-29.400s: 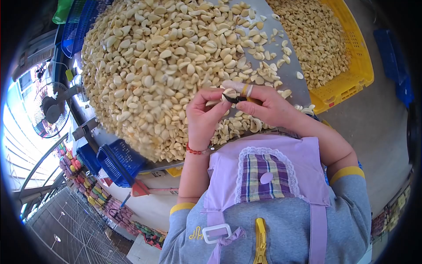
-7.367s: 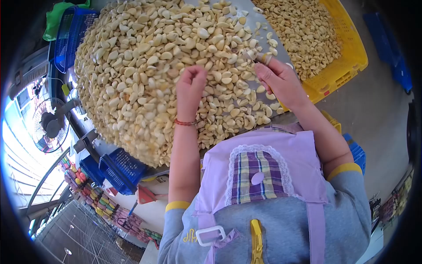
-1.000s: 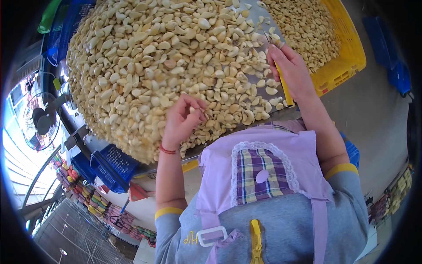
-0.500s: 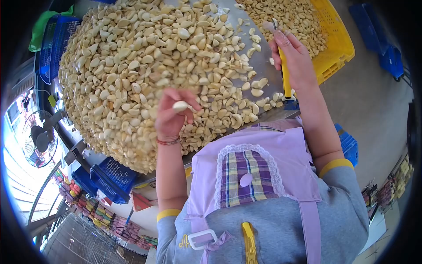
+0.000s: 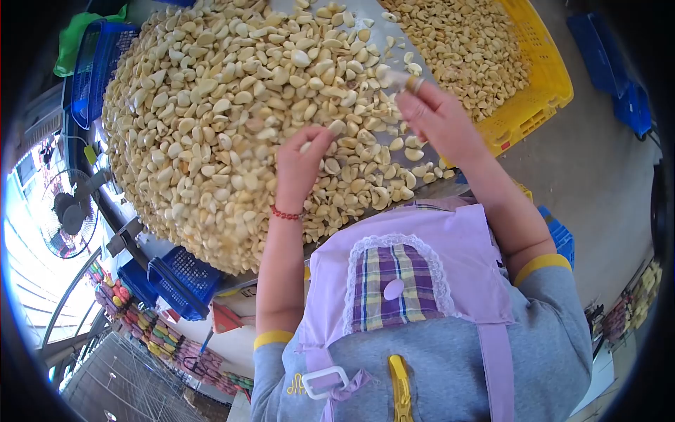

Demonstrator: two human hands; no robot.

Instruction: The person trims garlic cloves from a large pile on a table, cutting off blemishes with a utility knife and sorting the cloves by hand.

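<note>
Swung closer together since a moment ago: left hand (image 5: 300,165) pinching 1 clove (image 5: 337,128) over the heap (image 5: 204,119), right hand (image 5: 444,125) curled round a yellow handle (image 5: 446,162) (mostly hidden) near the crate (image 5: 548,70).

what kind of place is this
Probably a food-processing workshop: a big heap of pale, garlic-like pieces lies on a metal table, a yellow crate beside it holds similar ones, and a lilac apron is being worn.

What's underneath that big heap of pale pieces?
Where the heap thins out near the right hand, a smooth grey surface shows. Under its thick part, pieces cover whatever lies below, so it can't be seen.
</note>
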